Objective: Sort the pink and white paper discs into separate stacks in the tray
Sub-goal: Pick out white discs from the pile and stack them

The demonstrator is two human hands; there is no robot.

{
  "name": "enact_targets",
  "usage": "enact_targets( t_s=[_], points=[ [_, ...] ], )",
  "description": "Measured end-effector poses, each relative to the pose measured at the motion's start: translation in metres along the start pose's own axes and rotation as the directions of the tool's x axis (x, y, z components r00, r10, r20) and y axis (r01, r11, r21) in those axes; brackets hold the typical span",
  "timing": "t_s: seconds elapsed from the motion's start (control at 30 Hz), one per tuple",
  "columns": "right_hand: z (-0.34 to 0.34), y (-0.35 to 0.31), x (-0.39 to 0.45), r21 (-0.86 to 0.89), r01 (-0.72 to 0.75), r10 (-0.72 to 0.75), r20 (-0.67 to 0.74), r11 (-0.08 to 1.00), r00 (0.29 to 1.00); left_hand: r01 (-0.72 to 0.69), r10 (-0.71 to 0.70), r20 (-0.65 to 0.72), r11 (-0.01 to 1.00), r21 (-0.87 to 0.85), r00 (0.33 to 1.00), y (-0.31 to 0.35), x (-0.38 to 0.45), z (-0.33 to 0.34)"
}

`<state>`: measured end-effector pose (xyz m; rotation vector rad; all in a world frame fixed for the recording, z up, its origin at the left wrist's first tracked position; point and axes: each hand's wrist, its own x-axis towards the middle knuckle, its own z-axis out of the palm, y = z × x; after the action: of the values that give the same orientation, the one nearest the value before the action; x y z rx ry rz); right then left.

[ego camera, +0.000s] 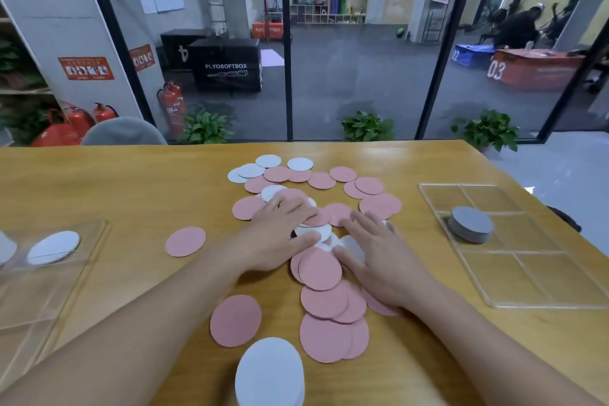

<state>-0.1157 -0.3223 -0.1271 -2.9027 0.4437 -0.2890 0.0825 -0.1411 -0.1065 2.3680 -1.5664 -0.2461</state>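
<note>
Nearest the camera lay a white disc [269, 372]; beyond it both hands, left hand [280, 234] and right hand [382, 257], pressed flat with straight fingers on the mixed pile of discs [324, 293]. Gathering seemed under way. Next, pinching one colour free for the tray [540, 290], well apart to the right, seemed called for.

I have only one view, from the camera on the person's head. It looks forward and down over the wooden table [99, 181], close above it, facing the glass wall [362, 59] behind. The wide lens bends the edges.
</note>
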Motion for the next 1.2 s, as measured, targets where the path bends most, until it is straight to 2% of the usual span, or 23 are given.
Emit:
enact_targets(
  t_s=[0.13,0.3,0.37,0.47,0.53,0.6,0.7,0.77,0.97,1.2],
  points=[
    [-0.006,-0.008,0.0,0.119,0.105,-0.113,0.066,0.987,0.991,0.106,-0.103,-0.043,0.992,0.063,0.994,0.0,-0.038,0.0],
    [-0.006,-0.021,0.003,0.246,0.169,-0.2,0.105,0.954,0.974,0.228,-0.217,-0.092,0.965,0.13,0.972,-0.002,-0.082,0.0],
    [-0.007,-0.02,0.0,0.313,0.143,-0.182,0.098,0.939,0.978,0.26,-0.248,-0.098,0.955,0.145,0.964,0.0,-0.093,0.001],
    [-0.01,-0.015,-0.005,0.398,0.069,-0.08,0.011,0.915,0.997,0.307,-0.296,-0.133,0.949,0.072,0.946,0.005,-0.101,0.001],
    [-0.013,-0.012,-0.008,0.364,-0.015,0.032,-0.04,0.931,0.999,0.293,-0.273,-0.23,0.954,0.056,0.934,0.008,-0.099,0.001],
    [-0.015,-0.012,-0.011,0.315,-0.078,0.096,-0.041,0.946,0.995,0.22,-0.218,-0.295,0.975,-0.026,0.931,0.009,-0.096,0.0],
    [-0.016,-0.012,-0.02,0.259,-0.08,0.082,0.004,0.963,0.997,0.064,-0.116,-0.206,0.967,-0.245,0.972,0.011,-0.092,0.003],
    [-0.017,-0.015,-0.023,0.246,-0.059,0.053,0.032,0.968,0.998,0.007,-0.047,-0.151,0.967,-0.253,0.987,0.012,-0.094,0.004],
    [-0.02,-0.025,-0.021,0.314,-0.073,0.059,0.054,0.946,0.997,0.092,-0.111,-0.158,0.988,-0.121,0.981,0.001,-0.098,0.006],
    [-0.02,-0.027,-0.025,0.503,-0.164,0.197,-0.013,0.849,0.98,0.141,-0.159,-0.19,0.985,-0.104,0.969,-0.007,-0.106,0.008]
  ],
)
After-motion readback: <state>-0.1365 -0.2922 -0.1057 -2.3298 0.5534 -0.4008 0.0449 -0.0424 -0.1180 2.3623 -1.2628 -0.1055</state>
